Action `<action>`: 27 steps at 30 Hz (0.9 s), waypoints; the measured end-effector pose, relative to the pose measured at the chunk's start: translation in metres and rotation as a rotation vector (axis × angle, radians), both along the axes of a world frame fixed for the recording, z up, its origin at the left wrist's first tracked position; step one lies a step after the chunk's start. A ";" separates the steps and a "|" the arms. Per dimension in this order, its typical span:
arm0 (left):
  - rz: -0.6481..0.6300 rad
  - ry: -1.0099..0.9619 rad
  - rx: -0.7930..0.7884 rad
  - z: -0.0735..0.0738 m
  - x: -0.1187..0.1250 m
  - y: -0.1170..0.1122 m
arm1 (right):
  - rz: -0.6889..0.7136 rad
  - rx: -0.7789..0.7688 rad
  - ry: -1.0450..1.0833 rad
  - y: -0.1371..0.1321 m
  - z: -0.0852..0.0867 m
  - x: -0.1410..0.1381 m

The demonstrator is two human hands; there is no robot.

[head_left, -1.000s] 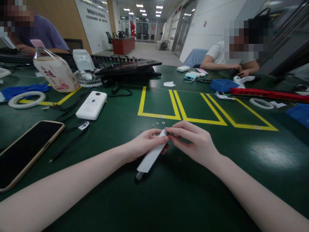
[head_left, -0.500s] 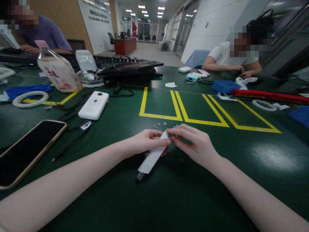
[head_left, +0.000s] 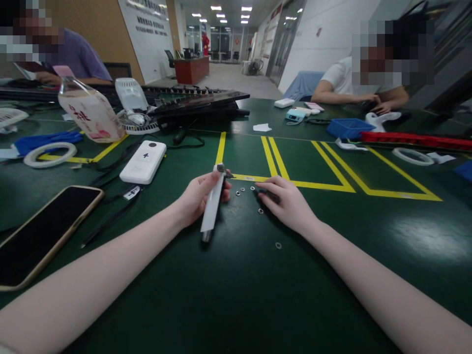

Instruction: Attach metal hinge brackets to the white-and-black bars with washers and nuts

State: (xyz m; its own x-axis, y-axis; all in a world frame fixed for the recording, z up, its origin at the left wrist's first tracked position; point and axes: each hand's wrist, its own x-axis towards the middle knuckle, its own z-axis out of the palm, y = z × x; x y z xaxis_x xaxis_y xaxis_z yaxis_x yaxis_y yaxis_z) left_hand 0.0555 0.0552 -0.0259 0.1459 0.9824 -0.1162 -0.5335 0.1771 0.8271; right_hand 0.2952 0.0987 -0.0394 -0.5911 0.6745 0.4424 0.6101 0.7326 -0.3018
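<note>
My left hand [head_left: 202, 194] is closed around a long, flat white bar with dark metal ends [head_left: 212, 206], held tilted above the table. A small metal piece juts to the right from its upper end. Its exact kind is not clear. My right hand [head_left: 285, 201] is low over the table, fingers stretched toward a small metal ring [head_left: 252, 188], thumb and forefinger apart. Shade hides what lies under the palm. Between my hands are other small rings, like nuts or washers [head_left: 238, 193]. One more ring [head_left: 260, 211] lies by my right thumb, and a flat washer [head_left: 278, 245] nearer me.
Left on the green table are a phone [head_left: 47, 233], a white power bank [head_left: 143, 161], a tape roll [head_left: 49, 155] and a drink bottle [head_left: 92, 110]. Yellow tape outlines [head_left: 320, 186] lie ahead. A blue tray [head_left: 348, 128] stands right, before a person in white; another person sits far left.
My hands have moved apart. The left carried the white bar left and forward, tipping it more upright. My right hand let go of its metal end and lowered toward the rings.
</note>
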 end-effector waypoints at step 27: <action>0.025 0.363 0.010 -0.001 0.010 0.000 | -0.039 -0.117 -0.114 0.028 0.003 -0.013</action>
